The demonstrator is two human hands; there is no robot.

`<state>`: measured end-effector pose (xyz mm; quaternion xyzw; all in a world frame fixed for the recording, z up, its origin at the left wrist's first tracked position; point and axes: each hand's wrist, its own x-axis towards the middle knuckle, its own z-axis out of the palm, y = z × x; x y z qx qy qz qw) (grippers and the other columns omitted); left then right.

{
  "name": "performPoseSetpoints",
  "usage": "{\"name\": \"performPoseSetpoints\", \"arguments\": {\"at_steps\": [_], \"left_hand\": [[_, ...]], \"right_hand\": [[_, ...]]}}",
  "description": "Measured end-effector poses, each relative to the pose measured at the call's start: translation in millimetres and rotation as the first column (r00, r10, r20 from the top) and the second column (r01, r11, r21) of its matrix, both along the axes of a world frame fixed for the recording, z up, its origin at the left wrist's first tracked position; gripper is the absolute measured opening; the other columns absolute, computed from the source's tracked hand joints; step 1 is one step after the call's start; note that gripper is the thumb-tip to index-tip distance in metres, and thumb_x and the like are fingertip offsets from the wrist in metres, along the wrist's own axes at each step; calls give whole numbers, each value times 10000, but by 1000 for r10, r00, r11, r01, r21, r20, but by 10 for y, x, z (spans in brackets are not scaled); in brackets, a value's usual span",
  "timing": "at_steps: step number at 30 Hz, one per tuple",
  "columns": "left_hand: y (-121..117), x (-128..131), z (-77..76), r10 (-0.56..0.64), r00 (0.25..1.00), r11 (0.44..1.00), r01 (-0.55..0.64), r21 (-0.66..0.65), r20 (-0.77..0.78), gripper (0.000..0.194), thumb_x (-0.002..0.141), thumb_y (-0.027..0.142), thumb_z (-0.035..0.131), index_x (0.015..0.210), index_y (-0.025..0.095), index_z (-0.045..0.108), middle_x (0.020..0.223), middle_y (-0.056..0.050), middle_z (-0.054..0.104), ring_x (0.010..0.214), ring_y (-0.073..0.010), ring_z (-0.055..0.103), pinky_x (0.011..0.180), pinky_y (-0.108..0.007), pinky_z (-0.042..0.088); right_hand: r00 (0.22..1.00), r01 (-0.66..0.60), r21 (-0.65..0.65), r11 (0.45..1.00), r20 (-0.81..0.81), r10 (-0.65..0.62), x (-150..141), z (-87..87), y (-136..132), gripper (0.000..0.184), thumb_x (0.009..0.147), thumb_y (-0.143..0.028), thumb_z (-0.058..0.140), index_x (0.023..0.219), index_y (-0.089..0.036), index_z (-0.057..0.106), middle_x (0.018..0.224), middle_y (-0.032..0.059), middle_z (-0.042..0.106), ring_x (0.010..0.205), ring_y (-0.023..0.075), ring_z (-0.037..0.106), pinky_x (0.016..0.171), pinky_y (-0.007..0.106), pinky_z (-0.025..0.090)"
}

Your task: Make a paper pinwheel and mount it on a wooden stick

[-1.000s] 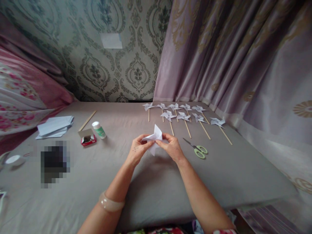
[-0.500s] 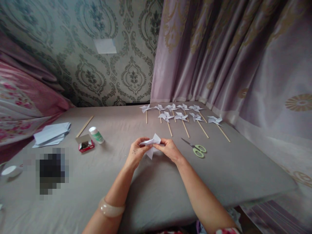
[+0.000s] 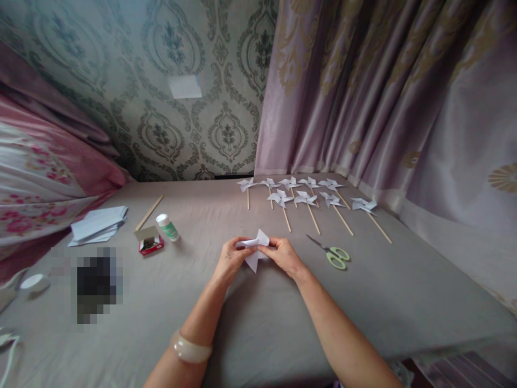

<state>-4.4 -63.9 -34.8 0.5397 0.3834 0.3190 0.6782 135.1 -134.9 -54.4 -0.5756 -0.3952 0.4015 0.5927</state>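
Note:
Between my two hands is a white paper pinwheel (image 3: 252, 261), held just above the table with its blades folded in toward the middle. My left hand (image 3: 233, 257) pinches it from the left, and my right hand (image 3: 285, 256) grips its right side; both thumbs press near the centre. No stick shows on this pinwheel. Green-handled scissors (image 3: 332, 253) lie to the right of my right hand, blades pointing up and left. Beyond them rest several finished paper pinwheels (image 3: 306, 199) on wooden sticks, in two rows.
On the left stand a glue bottle (image 3: 167, 227) with a white cap and an open red box (image 3: 150, 243) of small metal pieces. Wooden sticks (image 3: 149, 212) and a stack of white paper (image 3: 99, 223) lie behind. A blurred dark object (image 3: 97, 283) and a white roll (image 3: 34, 283) sit farther left.
The paper blades have been drawn closer to the centre, and both thumbs now meet there. My view has shifted slightly, so everything appears a little to the right and lower.

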Motion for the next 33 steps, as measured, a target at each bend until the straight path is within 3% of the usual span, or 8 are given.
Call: {"name": "performPoseSetpoints", "arguments": {"at_steps": [6, 11, 21, 33], "left_hand": [[27, -5, 7, -12, 1000, 990, 14, -141, 13, 510, 412, 295, 865, 854, 109, 694, 642, -39, 668, 553, -135, 578, 552, -236, 411], [48, 5, -3, -25, 996, 963, 46, -264, 83, 422, 375, 272, 882, 734, 118, 724, 658, -54, 686, 570, -142, 590, 577, -246, 442], [45, -12, 9, -26, 999, 996, 28, -85, 24, 388, 458, 320, 855, 774, 116, 762, 654, -57, 696, 569, -141, 571, 562, -238, 407], [72, -7, -37, -39, 999, 999, 39, -9, -5, 341, 483, 318, 838, 729, 102, 744, 619, -47, 670, 549, -131, 547, 552, -234, 389]], "right_hand": [[1000, -6, 4, 1000, -24, 6, -13, 24, -1, 389, 615, -436, 768, 878, -149, 753, 865, 40, 747, 808, 208, 652, 852, 378, 484], [998, -4, 13, 1000, -69, 5, -41, 64, -18, 393, 612, -451, 773, 872, -156, 755, 872, 44, 749, 798, 201, 653, 860, 382, 483], [995, 65, 17, 998, -72, -63, -48, 13, 16, 399, 587, -462, 785, 832, -148, 755, 823, 45, 746, 752, 187, 644, 801, 349, 489], [992, 86, -25, 996, -86, -88, -60, -26, 22, 369, 568, -436, 787, 793, -144, 760, 756, 30, 728, 689, 165, 613, 724, 312, 476]]}}
